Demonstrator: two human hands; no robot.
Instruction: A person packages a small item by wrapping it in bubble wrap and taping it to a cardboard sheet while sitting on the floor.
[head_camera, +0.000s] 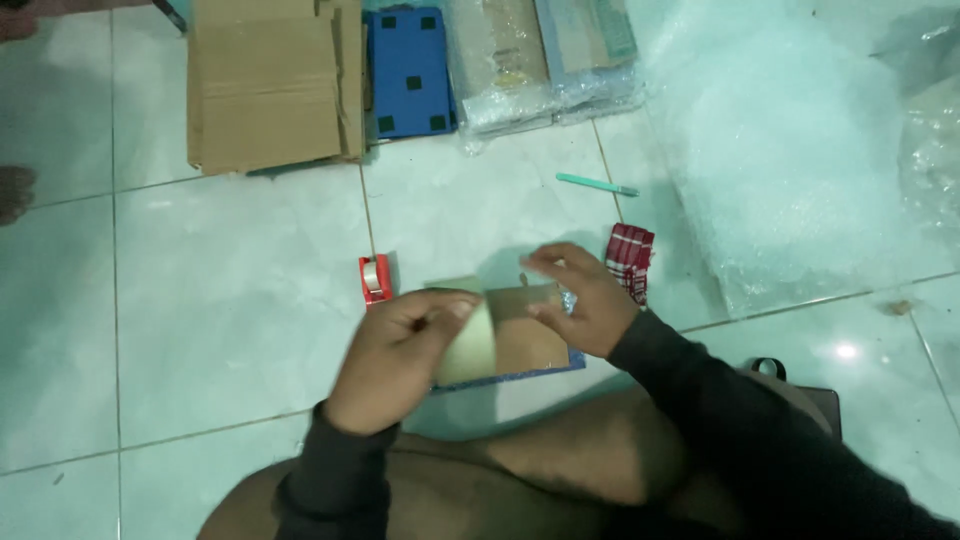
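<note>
Two hands on one small parcel (520, 335), brown-taped top, blue edge along its near side, flat on the floor tiles (230, 300) just ahead of the knees. Left hand (400, 355) pinches a strip of brown tape (470, 340) across the parcel's left end, fingers closed on it. Right hand (580, 300) presses the parcel's far right corner, fingertips down, not wrapped round anything. Red tape dispenser (374, 277) sits just left of parcel. Checked red cloth (630, 258) just right of it. Green pen (597, 184) beyond parcel, bubble wrap (790, 150) far right, cardboard stack (270, 85) and blue tray (410, 70) far beyond. Risk: strip looks loose and motion-blurred; if the pinch slackens it could fold on itself or land crooked, and weak right-hand pressure could let the parcel slide.
</note>
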